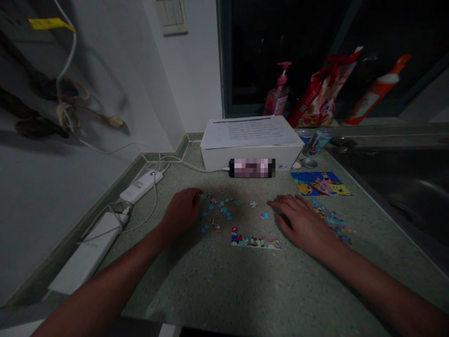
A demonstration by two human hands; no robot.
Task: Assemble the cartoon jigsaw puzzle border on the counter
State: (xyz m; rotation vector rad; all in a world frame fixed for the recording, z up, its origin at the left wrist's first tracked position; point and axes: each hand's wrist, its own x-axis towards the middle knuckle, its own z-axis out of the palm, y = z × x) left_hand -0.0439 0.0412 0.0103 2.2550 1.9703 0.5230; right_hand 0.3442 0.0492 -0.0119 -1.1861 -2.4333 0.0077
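Observation:
Loose jigsaw pieces [224,209] lie scattered on the speckled counter, mostly light blue. My left hand [183,207] rests at their left edge, loosely bent, a gap showing between index finger and thumb; its other fingertips are hidden. My right hand [298,216] lies palm down with fingers stretched out, holding nothing visible. Just left of it are a blue and pink piece [264,216] and a pale piece [253,204]. Nearer me sits a joined strip of puzzle [256,241], its left end taller. Another heap of pieces [331,217] spreads beyond my right hand, partly covered by it.
A cartoon picture card [321,183] lies behind the right-hand heap. A phone [252,168] on a cable leans against a white box [215,157] topped with paper. White power strips [89,250] and cords line the left wall; cans [319,142] and a sink [400,187] are right.

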